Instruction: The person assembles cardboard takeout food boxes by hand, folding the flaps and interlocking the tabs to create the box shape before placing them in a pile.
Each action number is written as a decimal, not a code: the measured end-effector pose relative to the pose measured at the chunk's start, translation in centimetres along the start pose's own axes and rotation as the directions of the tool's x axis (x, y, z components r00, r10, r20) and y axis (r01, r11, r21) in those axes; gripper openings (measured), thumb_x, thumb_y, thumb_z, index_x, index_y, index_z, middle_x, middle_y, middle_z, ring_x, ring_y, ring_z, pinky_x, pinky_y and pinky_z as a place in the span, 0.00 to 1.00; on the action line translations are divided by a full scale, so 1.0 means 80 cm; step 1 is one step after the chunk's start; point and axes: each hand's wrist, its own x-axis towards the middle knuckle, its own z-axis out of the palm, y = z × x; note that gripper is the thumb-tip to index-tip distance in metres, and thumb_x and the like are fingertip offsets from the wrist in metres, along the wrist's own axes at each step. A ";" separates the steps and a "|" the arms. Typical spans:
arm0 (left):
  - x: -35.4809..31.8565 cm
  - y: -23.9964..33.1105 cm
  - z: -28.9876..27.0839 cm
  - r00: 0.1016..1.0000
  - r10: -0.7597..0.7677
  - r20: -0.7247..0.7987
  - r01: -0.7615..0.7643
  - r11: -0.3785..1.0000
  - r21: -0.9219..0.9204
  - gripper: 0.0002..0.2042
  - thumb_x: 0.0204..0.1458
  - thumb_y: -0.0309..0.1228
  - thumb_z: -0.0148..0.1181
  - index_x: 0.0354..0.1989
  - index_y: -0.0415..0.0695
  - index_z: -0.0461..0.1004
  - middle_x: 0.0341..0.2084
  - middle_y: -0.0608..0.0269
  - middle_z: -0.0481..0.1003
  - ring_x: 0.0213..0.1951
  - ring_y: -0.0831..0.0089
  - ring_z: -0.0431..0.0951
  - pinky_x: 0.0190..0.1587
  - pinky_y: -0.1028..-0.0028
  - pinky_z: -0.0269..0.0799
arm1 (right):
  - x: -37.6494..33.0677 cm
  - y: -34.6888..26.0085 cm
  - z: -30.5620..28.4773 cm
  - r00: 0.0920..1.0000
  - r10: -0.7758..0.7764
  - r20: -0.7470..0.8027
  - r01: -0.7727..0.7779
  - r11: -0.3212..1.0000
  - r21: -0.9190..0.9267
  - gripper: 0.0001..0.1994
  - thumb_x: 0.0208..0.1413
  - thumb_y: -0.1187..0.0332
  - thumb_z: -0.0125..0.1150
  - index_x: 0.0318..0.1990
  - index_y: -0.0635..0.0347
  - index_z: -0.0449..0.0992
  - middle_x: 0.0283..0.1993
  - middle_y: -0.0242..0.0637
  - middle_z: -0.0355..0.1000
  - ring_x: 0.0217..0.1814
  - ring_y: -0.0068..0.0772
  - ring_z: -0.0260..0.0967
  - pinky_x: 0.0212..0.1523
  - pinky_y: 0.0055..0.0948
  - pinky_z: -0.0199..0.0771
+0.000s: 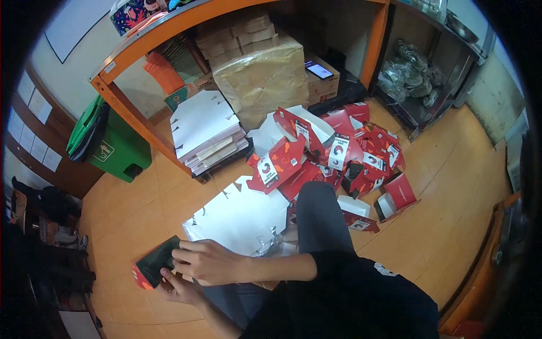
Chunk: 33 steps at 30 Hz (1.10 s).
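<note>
We have a small carton (pixel 155 261) up in front of us at the lower left, off the floor (pixel 130 214) and well apart from the pile of red cartons (pixel 275 164). Our left hand (pixel 182 291) grasps it from below, its thumb (pixel 167 275) against the dark face near the lower edge; how its other fingers meet the far side we cannot tell. Our right hand (pixel 213 263) grasps the upper right end, fingers curled at the edge; its thumb is hidden.

The carton looks like thin, printed card, so we judge it light, fairly stiff across its flat faces and easy to crease or crush. The surface may be a little slick. We would take hold at the folded edges and ends, pinching softly, and avoid pressing on the middle of a panel.

Its dark face is turned up toward us, and the red side shows along the lower left. The long axis seems to slant from the lower left to the upper right, with the upper right end toward our right fingers. We cannot tell whether either end is open.

White card (pixel 240 217) lies between our hands and the pile, just beside our raised knee (pixel 319 212).
</note>
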 end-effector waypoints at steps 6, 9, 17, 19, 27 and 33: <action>-0.014 -0.014 -0.010 0.963 0.133 0.236 -0.143 0.989 0.029 0.20 0.64 0.42 0.50 0.49 0.34 0.66 0.45 0.52 0.73 0.45 0.67 0.75 0.48 0.68 0.73 | 0.004 -0.020 0.010 0.968 0.164 -0.192 -0.130 0.976 0.177 0.15 0.46 0.69 0.63 0.41 0.68 0.74 0.36 0.41 0.69 0.37 0.37 0.73 0.34 0.30 0.76; -0.021 -0.012 -0.007 0.933 0.146 0.330 -0.190 0.976 0.104 0.21 0.64 0.43 0.49 0.51 0.34 0.66 0.47 0.51 0.73 0.47 0.66 0.75 0.50 0.67 0.72 | 0.022 -0.035 -0.002 0.961 0.085 -0.264 -0.045 0.987 0.153 0.27 0.46 0.66 0.67 0.55 0.68 0.70 0.42 0.45 0.70 0.43 0.42 0.72 0.43 0.35 0.75; -0.043 0.013 -0.003 0.919 -0.078 0.385 0.097 0.995 -0.030 0.22 0.64 0.44 0.48 0.55 0.35 0.64 0.50 0.50 0.71 0.51 0.63 0.73 0.54 0.65 0.71 | 0.026 -0.020 -0.031 0.970 0.049 -0.237 -0.054 0.998 -0.013 0.29 0.35 0.68 0.65 0.53 0.57 0.74 0.47 0.42 0.68 0.46 0.43 0.66 0.44 0.39 0.71; -0.030 0.041 -0.013 0.916 -0.216 0.339 0.341 0.864 -0.371 0.23 0.64 0.44 0.48 0.56 0.35 0.64 0.51 0.50 0.71 0.52 0.62 0.72 0.55 0.64 0.70 | 0.019 -0.019 -0.034 0.983 0.031 -0.181 -0.019 0.998 0.065 0.25 0.36 0.69 0.65 0.48 0.57 0.76 0.42 0.41 0.69 0.44 0.43 0.67 0.40 0.38 0.72; -0.001 0.030 -0.044 0.967 -0.208 0.149 0.255 0.822 -0.508 0.19 0.62 0.33 0.54 0.56 0.34 0.64 0.52 0.49 0.71 0.52 0.63 0.72 0.58 0.65 0.67 | 0.018 -0.015 -0.021 0.867 0.487 0.105 -0.304 0.350 0.886 0.11 0.56 0.73 0.58 0.46 0.61 0.74 0.34 0.37 0.69 0.38 0.39 0.71 0.39 0.32 0.72; -0.028 0.027 0.000 0.983 -0.099 -0.157 0.116 0.989 0.097 0.19 0.62 0.37 0.55 0.46 0.27 0.72 0.45 0.50 0.75 0.48 0.70 0.74 0.53 0.71 0.70 | 0.003 -0.011 -0.002 0.955 0.069 -0.289 0.021 0.954 0.298 0.22 0.46 0.80 0.57 0.53 0.68 0.72 0.44 0.43 0.65 0.47 0.42 0.68 0.42 0.32 0.74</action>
